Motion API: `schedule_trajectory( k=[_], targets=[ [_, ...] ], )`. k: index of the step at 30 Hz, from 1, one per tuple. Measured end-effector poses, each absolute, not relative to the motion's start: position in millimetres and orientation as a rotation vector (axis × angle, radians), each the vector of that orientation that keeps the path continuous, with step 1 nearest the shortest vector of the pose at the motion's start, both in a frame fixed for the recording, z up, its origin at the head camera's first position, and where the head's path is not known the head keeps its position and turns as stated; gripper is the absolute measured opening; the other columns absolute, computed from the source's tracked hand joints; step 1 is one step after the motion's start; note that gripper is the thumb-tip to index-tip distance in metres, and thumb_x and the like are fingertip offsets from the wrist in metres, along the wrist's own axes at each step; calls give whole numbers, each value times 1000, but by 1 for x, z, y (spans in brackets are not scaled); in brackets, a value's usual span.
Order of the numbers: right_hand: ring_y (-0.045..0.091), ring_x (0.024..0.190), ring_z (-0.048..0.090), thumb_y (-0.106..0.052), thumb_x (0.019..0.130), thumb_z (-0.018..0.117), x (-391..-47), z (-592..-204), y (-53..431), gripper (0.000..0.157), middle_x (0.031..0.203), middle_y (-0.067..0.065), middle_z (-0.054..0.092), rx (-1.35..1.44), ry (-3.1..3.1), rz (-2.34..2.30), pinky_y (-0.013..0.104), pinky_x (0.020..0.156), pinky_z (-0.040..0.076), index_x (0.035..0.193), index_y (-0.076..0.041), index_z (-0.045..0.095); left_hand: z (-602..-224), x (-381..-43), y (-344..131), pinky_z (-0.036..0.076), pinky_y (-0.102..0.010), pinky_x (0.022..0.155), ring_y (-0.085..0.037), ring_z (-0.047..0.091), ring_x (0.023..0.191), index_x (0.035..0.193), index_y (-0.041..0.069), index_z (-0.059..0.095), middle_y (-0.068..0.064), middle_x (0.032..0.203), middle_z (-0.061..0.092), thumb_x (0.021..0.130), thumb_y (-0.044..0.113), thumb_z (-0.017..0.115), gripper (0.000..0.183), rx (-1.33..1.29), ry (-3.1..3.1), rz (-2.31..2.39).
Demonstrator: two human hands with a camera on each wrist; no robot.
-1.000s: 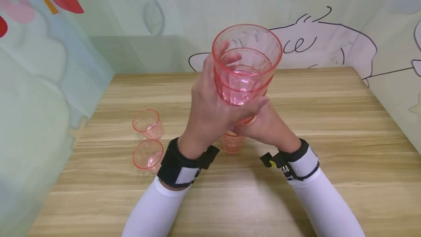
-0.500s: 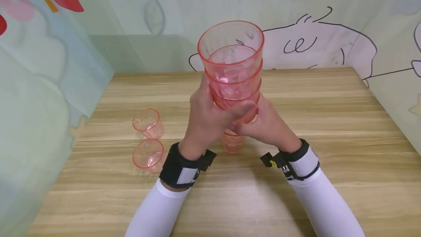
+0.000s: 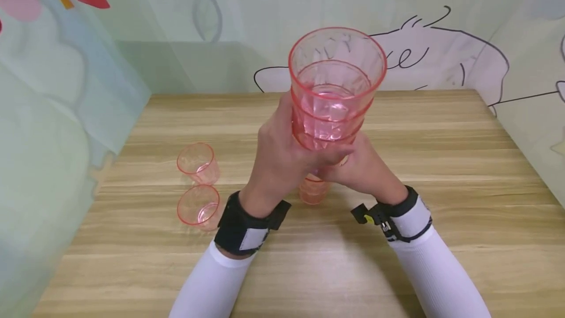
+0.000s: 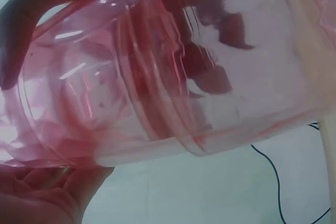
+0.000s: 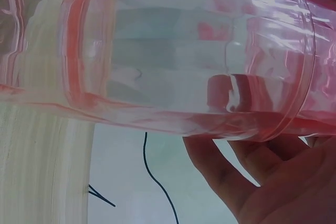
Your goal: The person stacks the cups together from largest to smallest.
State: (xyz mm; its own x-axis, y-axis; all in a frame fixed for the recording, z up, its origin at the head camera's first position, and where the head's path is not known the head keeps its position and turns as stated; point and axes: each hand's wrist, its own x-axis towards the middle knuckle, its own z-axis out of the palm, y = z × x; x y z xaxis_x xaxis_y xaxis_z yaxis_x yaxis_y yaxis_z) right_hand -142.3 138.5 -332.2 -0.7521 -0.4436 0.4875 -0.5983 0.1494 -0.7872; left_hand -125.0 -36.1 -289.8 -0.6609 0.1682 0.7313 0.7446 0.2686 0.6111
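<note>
A stack of clear pink plastic cups [image 3: 336,72] stands before me in the head view, mouths upward, several rims showing one below another. My left hand [image 3: 280,153] grips the stack from the left, its thumb across the near side. Lower on the right, my right hand [image 3: 359,168] holds the stack too, its fingers mostly hidden behind it. Below both hands another pink cup [image 3: 314,193] shows in line with the stack, close over the table. The left wrist view is filled by cup walls [image 4: 100,87], and the right wrist view shows the overlapping cups [image 5: 173,61] from the side.
Two more pink cups stand upright on the wooden table [image 3: 441,171] at left: a farther cup [image 3: 198,163] and a nearer cup [image 3: 198,207], close together. A printed cloth backdrop [image 3: 167,9] rises along the back and sides.
The top of the stack first swung left, then back right. My left hand's fingers, seen through the upper cup wall earlier, sit lower now. The two cups at left have stayed put.
</note>
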Motion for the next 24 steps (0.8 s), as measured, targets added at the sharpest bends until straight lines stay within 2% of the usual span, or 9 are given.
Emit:
schedule_trajectory(
  k=[4, 14, 24],
  targets=[
    [22, 111, 61, -10, 74, 83, -143, -333, 139, 64, 124, 2, 65, 1058, -2252, 1659, 40, 96, 51, 131, -7, 54, -288, -125, -35, 53, -29, 91, -13, 62, 111, 136, 3, 46, -8, 124, 65, 63, 28, 97, 92, -829, -2017, -1355],
    [21, 110, 60, -12, 73, 82, -143, -334, 140, 61, 121, 1, 65, 1020, -2277, 1679, 40, 98, 49, 128, -8, 56, -287, -126, -38, 53, -29, 87, -12, 63, 106, 134, 5, 49, -3, 120, 65, 65, 36, 95, 88, -775, -2102, -1320],
    [18, 109, 61, -13, 75, 83, -145, -333, 137, 60, 121, 1, 65, 1016, -2315, 1616, 40, 96, 50, 128, -6, 56, -296, -124, -38, 52, -30, 92, -11, 60, 112, 138, 8, 46, -3, 127, 62, 68, 30, 94, 88, -753, -2080, -1421]
  ],
)
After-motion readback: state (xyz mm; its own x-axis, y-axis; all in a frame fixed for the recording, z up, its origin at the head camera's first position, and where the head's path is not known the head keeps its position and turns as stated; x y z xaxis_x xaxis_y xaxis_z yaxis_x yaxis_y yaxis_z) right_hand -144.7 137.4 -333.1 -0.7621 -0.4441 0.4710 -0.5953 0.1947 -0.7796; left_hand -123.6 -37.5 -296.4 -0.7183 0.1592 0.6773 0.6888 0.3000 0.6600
